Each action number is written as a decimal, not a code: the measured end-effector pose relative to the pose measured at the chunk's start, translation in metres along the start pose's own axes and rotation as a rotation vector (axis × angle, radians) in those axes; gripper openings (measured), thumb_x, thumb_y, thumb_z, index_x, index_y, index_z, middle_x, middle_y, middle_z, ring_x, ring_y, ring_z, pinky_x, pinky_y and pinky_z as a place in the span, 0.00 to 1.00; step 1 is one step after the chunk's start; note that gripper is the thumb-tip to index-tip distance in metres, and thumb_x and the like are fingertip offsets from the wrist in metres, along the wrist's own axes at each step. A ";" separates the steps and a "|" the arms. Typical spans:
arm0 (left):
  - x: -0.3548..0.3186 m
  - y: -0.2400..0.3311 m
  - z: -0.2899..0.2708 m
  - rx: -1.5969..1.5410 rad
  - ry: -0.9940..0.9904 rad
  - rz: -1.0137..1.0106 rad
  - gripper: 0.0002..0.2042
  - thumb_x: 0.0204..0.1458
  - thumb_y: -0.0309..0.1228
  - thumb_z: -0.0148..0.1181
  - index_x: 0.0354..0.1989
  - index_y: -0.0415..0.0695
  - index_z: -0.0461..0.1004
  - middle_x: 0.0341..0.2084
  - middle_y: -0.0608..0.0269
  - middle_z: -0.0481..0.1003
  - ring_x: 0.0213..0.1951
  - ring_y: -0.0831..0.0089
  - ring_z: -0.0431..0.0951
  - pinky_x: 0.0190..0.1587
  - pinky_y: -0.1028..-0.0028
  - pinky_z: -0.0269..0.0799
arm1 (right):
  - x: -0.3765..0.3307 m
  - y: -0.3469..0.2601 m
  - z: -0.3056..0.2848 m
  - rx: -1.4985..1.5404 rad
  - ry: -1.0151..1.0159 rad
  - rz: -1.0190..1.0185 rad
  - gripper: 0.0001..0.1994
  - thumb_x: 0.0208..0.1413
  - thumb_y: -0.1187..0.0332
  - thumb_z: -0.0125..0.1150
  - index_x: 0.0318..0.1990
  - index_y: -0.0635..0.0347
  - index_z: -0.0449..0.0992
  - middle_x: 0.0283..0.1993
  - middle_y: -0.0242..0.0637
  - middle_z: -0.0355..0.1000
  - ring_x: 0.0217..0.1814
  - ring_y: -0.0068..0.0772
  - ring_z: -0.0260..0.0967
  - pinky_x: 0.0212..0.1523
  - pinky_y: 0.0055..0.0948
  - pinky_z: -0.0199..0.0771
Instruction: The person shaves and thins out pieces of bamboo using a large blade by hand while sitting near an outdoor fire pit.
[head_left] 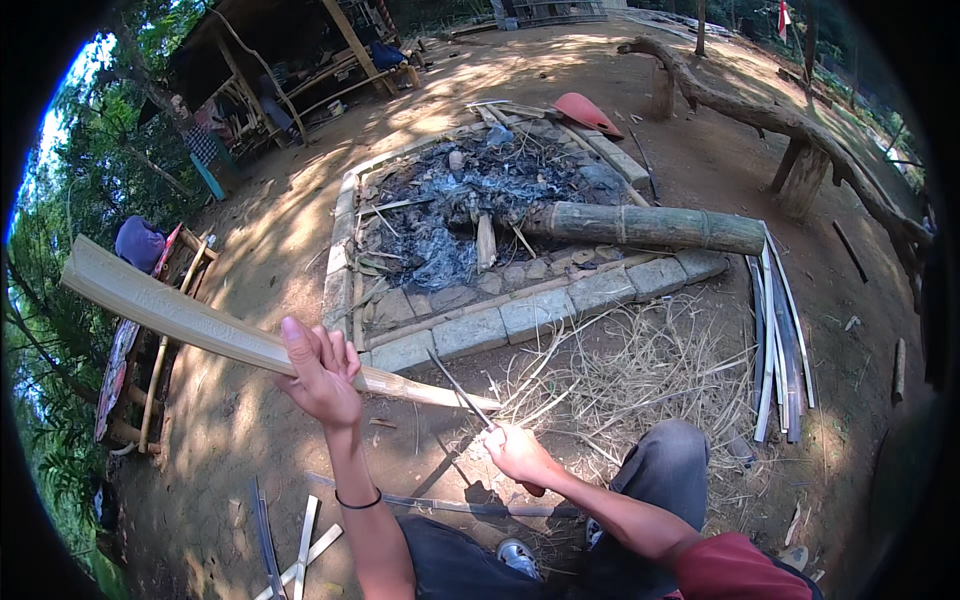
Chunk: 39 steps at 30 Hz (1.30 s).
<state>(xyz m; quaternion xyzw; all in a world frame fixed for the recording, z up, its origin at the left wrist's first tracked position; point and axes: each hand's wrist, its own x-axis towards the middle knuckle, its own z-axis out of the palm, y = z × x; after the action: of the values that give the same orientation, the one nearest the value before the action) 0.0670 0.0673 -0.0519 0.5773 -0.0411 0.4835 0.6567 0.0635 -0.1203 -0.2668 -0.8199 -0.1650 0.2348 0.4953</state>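
Note:
A long, pale split bamboo piece [185, 320] slants from the upper left down to the middle, broad at its far left end and tapering to a thin tip. My left hand [320, 375] grips it partway along, with the thumb pointing up. My right hand [522, 458] is closed round the handle of a knife [456, 382], whose narrow dark blade points up and left, close to the tapered end of the bamboo. Whether the blade touches the bamboo I cannot tell. The knife's handle is mostly hidden in my fist.
Ahead lies a stone-edged fire pit [540, 313] with ash and a thick bamboo log [650, 227] across it. Thin shavings [640, 380] cover the ground before my knee. Split strips [777, 350] lie at right, below a log rail [740, 112]. A bench [155, 380] stands left.

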 end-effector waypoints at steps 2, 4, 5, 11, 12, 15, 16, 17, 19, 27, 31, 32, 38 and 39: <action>0.000 -0.002 -0.010 0.003 -0.039 -0.020 0.21 0.68 0.41 0.44 0.21 0.47 0.54 0.11 0.73 0.50 0.12 0.84 0.48 0.12 0.80 0.47 | -0.002 -0.023 -0.014 0.061 -0.136 0.071 0.20 0.63 0.56 0.46 0.36 0.68 0.73 0.29 0.56 0.73 0.35 0.55 0.73 0.39 0.46 0.70; 0.005 0.004 -0.014 0.000 -0.051 -0.044 0.21 0.68 0.41 0.44 0.21 0.46 0.55 0.11 0.73 0.50 0.12 0.84 0.49 0.12 0.81 0.48 | -0.007 -0.053 -0.020 0.104 -0.133 0.070 0.19 0.63 0.56 0.47 0.33 0.66 0.71 0.23 0.48 0.69 0.27 0.46 0.68 0.33 0.41 0.68; 0.006 0.009 -0.018 0.014 -0.082 -0.040 0.21 0.68 0.42 0.44 0.22 0.46 0.55 0.11 0.73 0.51 0.11 0.84 0.50 0.12 0.81 0.49 | -0.016 -0.071 -0.020 0.127 -0.131 0.026 0.18 0.63 0.57 0.48 0.32 0.66 0.70 0.23 0.48 0.69 0.27 0.47 0.68 0.33 0.41 0.68; -0.004 0.012 -0.012 0.033 -0.095 0.018 0.21 0.68 0.44 0.41 0.22 0.47 0.54 0.11 0.73 0.48 0.12 0.83 0.47 0.11 0.81 0.47 | -0.016 -0.068 -0.004 0.072 0.023 -0.116 0.17 0.63 0.59 0.50 0.32 0.67 0.70 0.27 0.54 0.72 0.33 0.60 0.71 0.38 0.45 0.70; -0.009 0.008 -0.007 0.050 -0.093 0.008 0.21 0.68 0.45 0.40 0.22 0.48 0.53 0.12 0.73 0.47 0.12 0.83 0.46 0.11 0.81 0.47 | -0.013 -0.049 -0.001 0.051 0.070 -0.106 0.17 0.63 0.59 0.50 0.33 0.68 0.70 0.28 0.55 0.72 0.35 0.62 0.71 0.39 0.46 0.71; -0.013 0.013 -0.016 0.054 -0.048 -0.008 0.22 0.68 0.45 0.40 0.21 0.47 0.53 0.12 0.72 0.47 0.12 0.83 0.46 0.11 0.81 0.47 | -0.002 -0.014 0.006 0.035 0.012 -0.005 0.17 0.63 0.59 0.49 0.35 0.68 0.70 0.26 0.54 0.70 0.34 0.57 0.72 0.38 0.46 0.70; -0.014 0.016 -0.025 0.069 -0.047 -0.016 0.22 0.68 0.46 0.40 0.22 0.47 0.53 0.12 0.72 0.47 0.12 0.83 0.46 0.11 0.82 0.47 | -0.008 -0.031 -0.001 0.067 -0.022 0.005 0.16 0.64 0.59 0.49 0.35 0.67 0.69 0.24 0.52 0.69 0.31 0.54 0.72 0.35 0.46 0.69; -0.014 0.017 -0.031 0.078 -0.047 -0.017 0.23 0.68 0.47 0.39 0.22 0.48 0.53 0.12 0.72 0.46 0.12 0.83 0.46 0.11 0.82 0.47 | -0.014 -0.047 -0.008 0.100 -0.055 0.018 0.16 0.64 0.59 0.49 0.35 0.66 0.68 0.22 0.50 0.68 0.28 0.52 0.72 0.32 0.45 0.68; -0.012 0.014 -0.038 0.064 -0.104 0.007 0.23 0.67 0.50 0.38 0.22 0.48 0.53 0.12 0.72 0.44 0.13 0.82 0.45 0.11 0.82 0.46 | -0.022 -0.053 0.001 0.184 0.049 -0.186 0.16 0.65 0.59 0.49 0.34 0.66 0.68 0.20 0.48 0.67 0.19 0.51 0.67 0.24 0.44 0.64; -0.023 0.021 -0.037 0.086 -0.130 -0.004 0.24 0.67 0.51 0.35 0.21 0.50 0.52 0.11 0.72 0.44 0.12 0.81 0.42 0.10 0.81 0.45 | -0.016 -0.005 0.025 0.088 0.060 -0.114 0.16 0.64 0.62 0.48 0.32 0.68 0.71 0.29 0.57 0.71 0.32 0.62 0.71 0.35 0.52 0.72; -0.022 0.024 -0.034 0.163 -0.142 0.029 0.23 0.68 0.51 0.35 0.22 0.50 0.53 0.11 0.72 0.45 0.11 0.82 0.43 0.10 0.82 0.45 | -0.012 -0.015 0.015 0.082 0.089 -0.223 0.16 0.63 0.62 0.48 0.33 0.69 0.72 0.31 0.57 0.71 0.34 0.62 0.72 0.36 0.51 0.72; -0.021 0.023 -0.033 0.166 -0.151 0.038 0.23 0.68 0.51 0.35 0.22 0.50 0.53 0.11 0.72 0.46 0.11 0.83 0.43 0.09 0.82 0.45 | -0.017 -0.025 0.012 0.121 0.094 -0.247 0.16 0.63 0.62 0.48 0.33 0.68 0.72 0.30 0.56 0.72 0.34 0.62 0.71 0.37 0.52 0.71; -0.023 0.019 -0.027 0.151 -0.075 0.038 0.22 0.68 0.49 0.36 0.24 0.49 0.56 0.10 0.72 0.48 0.10 0.83 0.46 0.09 0.84 0.47 | -0.016 0.001 0.037 0.169 0.101 -0.117 0.14 0.62 0.63 0.49 0.31 0.66 0.70 0.27 0.54 0.71 0.34 0.62 0.71 0.37 0.52 0.71; -0.021 0.021 -0.030 0.127 -0.096 0.043 0.21 0.68 0.48 0.36 0.25 0.49 0.57 0.10 0.72 0.48 0.10 0.83 0.46 0.09 0.84 0.48 | -0.004 0.021 0.041 0.138 0.095 -0.148 0.14 0.63 0.63 0.48 0.31 0.67 0.71 0.28 0.54 0.71 0.34 0.61 0.71 0.37 0.52 0.71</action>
<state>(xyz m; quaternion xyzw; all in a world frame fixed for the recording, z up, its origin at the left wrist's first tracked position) 0.0259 0.0761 -0.0599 0.6392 -0.0541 0.4711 0.6054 0.0380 -0.1016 -0.3008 -0.7795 -0.1849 0.1693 0.5740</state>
